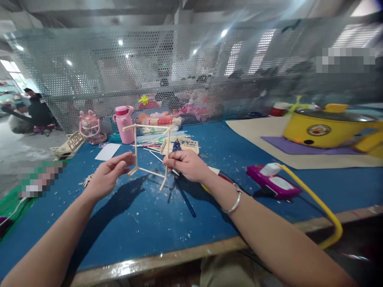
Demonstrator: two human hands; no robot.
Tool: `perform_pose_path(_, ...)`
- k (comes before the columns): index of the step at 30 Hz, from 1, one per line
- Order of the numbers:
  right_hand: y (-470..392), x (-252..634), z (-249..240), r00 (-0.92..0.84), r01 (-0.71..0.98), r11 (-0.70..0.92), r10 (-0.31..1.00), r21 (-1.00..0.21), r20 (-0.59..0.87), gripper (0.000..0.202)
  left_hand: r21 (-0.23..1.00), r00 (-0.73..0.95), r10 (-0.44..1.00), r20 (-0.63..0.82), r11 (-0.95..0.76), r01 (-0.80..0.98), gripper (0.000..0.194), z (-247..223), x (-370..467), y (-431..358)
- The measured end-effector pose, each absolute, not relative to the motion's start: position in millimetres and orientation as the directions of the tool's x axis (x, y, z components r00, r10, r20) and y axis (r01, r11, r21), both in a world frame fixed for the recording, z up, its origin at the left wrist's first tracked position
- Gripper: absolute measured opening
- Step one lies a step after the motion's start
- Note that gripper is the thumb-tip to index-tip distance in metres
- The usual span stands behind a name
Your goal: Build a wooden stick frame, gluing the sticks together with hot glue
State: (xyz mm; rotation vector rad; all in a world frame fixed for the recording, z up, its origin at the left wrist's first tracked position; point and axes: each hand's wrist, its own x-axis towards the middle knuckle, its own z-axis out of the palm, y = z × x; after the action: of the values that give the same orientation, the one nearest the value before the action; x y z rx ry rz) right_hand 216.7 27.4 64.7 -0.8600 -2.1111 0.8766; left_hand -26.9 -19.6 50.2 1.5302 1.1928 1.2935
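A light wooden stick frame point(151, 172), roughly square with short pieces jutting from its corners, is held upright above the blue table. My right hand point(187, 164) pinches its right side between thumb and fingers. By the left post is my left hand point(110, 173), fingers stretched out; whether the fingertips touch the wood I cannot tell. Behind and below my right hand lies a tool with a dark blue handle point(186, 201), its kind partly hidden. Beyond the frame, a low wooden stick structure point(191, 146) rests among loose sticks point(155, 154).
A pink bottle point(124, 125) and a pink jug point(92, 129) stand at the back left, near white paper point(108, 152). Rightward are a purple power strip point(273, 183) with a yellow cord point(314, 195) and a yellow electric pot point(323, 127). Perforated metal screening point(119, 71) rises behind.
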Motion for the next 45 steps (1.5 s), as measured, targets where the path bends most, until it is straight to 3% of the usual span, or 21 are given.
perform_pose_path(3,31,218,61,-0.575,0.28,0.542,0.756,-0.792,0.314,0.026,0.945,-0.116,0.947,0.299,-0.277,0.176,0.063,41,-25,-17)
perform_pose_path(5,32,218,59,-0.584,0.267,0.529,0.754,-0.806,0.301,0.027,0.935,-0.12,0.941,0.316,-0.287,0.207,0.058,41,-25,-18)
perform_pose_path(9,30,216,59,-0.588,0.257,0.504,0.758,-0.824,0.281,0.027,0.97,0.024,0.982,0.19,-0.191,0.148,0.049,41,-22,-23)
perform_pose_path(15,38,221,58,-0.558,0.274,0.547,0.76,-0.791,0.333,0.035,0.998,-0.055,0.996,0.065,-0.063,0.028,0.043,42,-17,-28)
perform_pose_path(18,56,235,54,-0.448,0.515,0.592,0.802,-0.619,0.395,0.037,0.995,-0.134,0.991,0.029,-0.041,-0.088,0.047,42,-19,-26)
perform_pose_path(20,69,244,49,-0.402,0.777,0.509,0.854,-0.37,0.33,0.039,0.991,-0.165,0.986,0.029,-0.049,-0.122,0.048,42,-19,-25)
perform_pose_path(23,81,251,41,-0.378,0.905,0.408,0.901,-0.122,0.214,0.047,0.992,-0.213,0.976,0.048,-0.072,-0.106,0.048,44,-16,-26)
perform_pose_path(30,81,246,35,-0.305,0.948,0.318,0.924,-0.021,0.233,0.042,0.986,-0.251,0.956,0.154,-0.165,-0.025,0.046,40,-11,-28)
perform_pose_path(35,82,243,36,-0.254,0.942,0.314,0.898,-0.121,0.358,0.049,0.989,-0.236,0.961,0.143,-0.15,-0.01,0.044,35,-13,-26)
perform_pose_path(40,84,242,38,-0.088,0.866,0.254,0.925,-0.431,0.369,0.048,0.988,-0.246,0.968,0.059,-0.092,-0.127,0.045,32,-17,-21)
perform_pose_path(45,72,253,57,-0.092,0.608,0.343,0.926,-0.716,0.366,0.032,0.983,-0.26,0.963,0.069,-0.11,-0.148,0.044,38,-17,-24)
